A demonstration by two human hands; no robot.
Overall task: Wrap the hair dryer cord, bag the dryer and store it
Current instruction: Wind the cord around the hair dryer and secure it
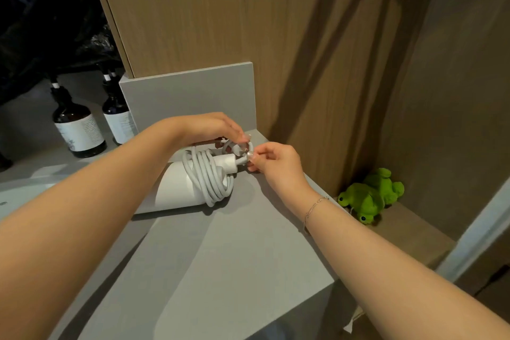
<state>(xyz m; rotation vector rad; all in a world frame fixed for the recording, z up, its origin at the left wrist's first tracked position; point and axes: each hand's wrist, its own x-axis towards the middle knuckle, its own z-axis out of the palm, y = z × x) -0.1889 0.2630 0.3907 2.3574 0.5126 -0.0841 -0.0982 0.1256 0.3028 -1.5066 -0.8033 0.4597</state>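
Here the smooth white plastic hair dryer [176,188] lies on its side on the grey bench [234,251], its thick white cord [207,176] coiled round the handle. At the far end, the left hand [209,127] curls its fingers over a small loop of cord, while the right hand [273,160] pinches that loop's end between thumb and forefinger.

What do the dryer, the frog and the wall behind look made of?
The dryer looks like smooth matte white plastic, with an even, faint sheen. Its cord seems rubbery, bending in soft coils. The frog is plush fabric, fuzzy and rounded. The wall shows straight wood grain, though it may be laminate rather than solid wood.
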